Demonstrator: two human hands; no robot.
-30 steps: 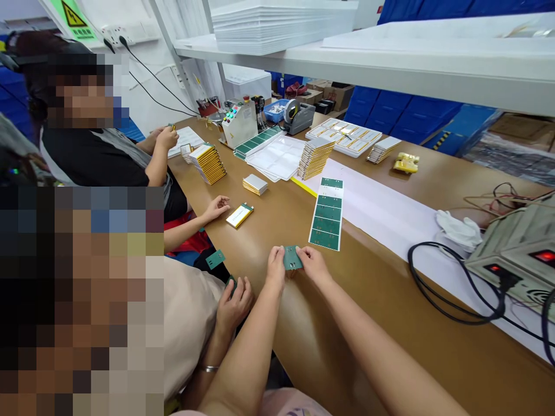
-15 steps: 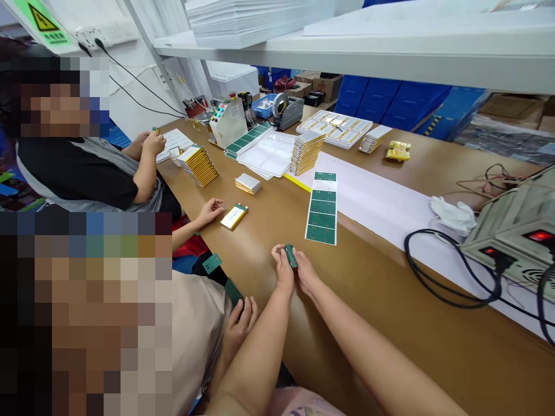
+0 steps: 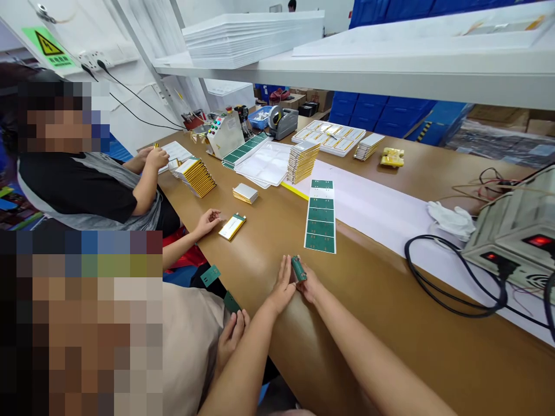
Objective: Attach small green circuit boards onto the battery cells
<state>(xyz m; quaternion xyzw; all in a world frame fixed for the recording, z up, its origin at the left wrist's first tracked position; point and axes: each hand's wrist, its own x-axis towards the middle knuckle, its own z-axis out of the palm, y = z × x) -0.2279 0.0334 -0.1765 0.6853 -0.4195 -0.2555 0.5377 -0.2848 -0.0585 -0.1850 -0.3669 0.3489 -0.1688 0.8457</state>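
My right hand (image 3: 310, 285) grips a small green-wrapped block (image 3: 298, 268), perhaps a battery, held on its edge over the table. Close by on its left, my left hand (image 3: 281, 288) has its fingers stretched out straight, and its thumb reaches toward the block's lower end. Whether that thumb touches is hard to tell. Just beyond both hands lies a white backing sheet with green stickers (image 3: 319, 230), one sticker space of it bare white. A flat battery cell (image 3: 233, 226) with a green top edge rests to the left, near a co-worker's hand (image 3: 208, 222).
Stacked battery cells (image 3: 302, 163) stand behind the sticker sheet, with a smaller stack (image 3: 245, 193) to the left. At the right are a power unit (image 3: 515, 231), black cables (image 3: 410, 277) and a white glove (image 3: 451, 219). A shelf (image 3: 347, 72) overhangs the back. Two co-workers sit left.
My left hand's fingers have straightened and come away from the green block, which now sits in my right hand, turned more upright. The view has tilted slightly upward.
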